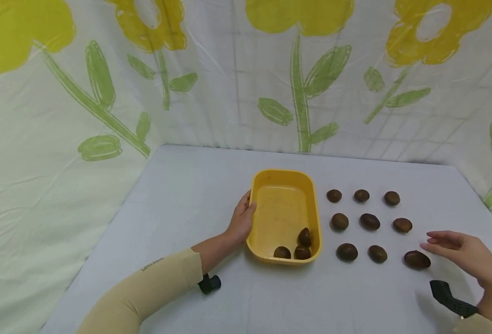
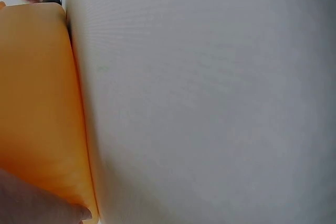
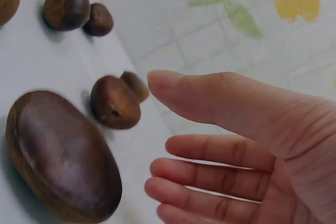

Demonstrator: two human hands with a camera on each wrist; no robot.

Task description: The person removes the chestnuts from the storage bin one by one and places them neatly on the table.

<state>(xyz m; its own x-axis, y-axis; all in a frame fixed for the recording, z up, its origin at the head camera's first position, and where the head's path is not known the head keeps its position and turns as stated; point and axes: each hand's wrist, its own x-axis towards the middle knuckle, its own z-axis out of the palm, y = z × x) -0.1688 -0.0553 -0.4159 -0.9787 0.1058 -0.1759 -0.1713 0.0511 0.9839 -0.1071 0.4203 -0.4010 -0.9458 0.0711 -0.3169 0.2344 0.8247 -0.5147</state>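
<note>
Gripping a yellow tray (image 1: 279, 211) with the left hand (image 1: 242, 220), right hand (image 1: 465, 253) loosely parted, just beside a brown chestnut (image 1: 417, 260)

A pale bluish table (image 1: 179, 199) stands before a whitish cloth backdrop (image 1: 216, 111), which also rises at the left and right sides — creased on the left. Large yellow flowers (image 1: 300, 16) line its top, two showing white centres (image 1: 434, 22), above green stems (image 1: 299, 102) — with green leaves (image 1: 327, 69) alongside.

Even light, shadow (image 1: 430, 310) by right hand (image 1: 465, 254) at four o'clock, left wrist view dim toward three, right wrist backdrop (image 3: 210, 30) blurred
</note>
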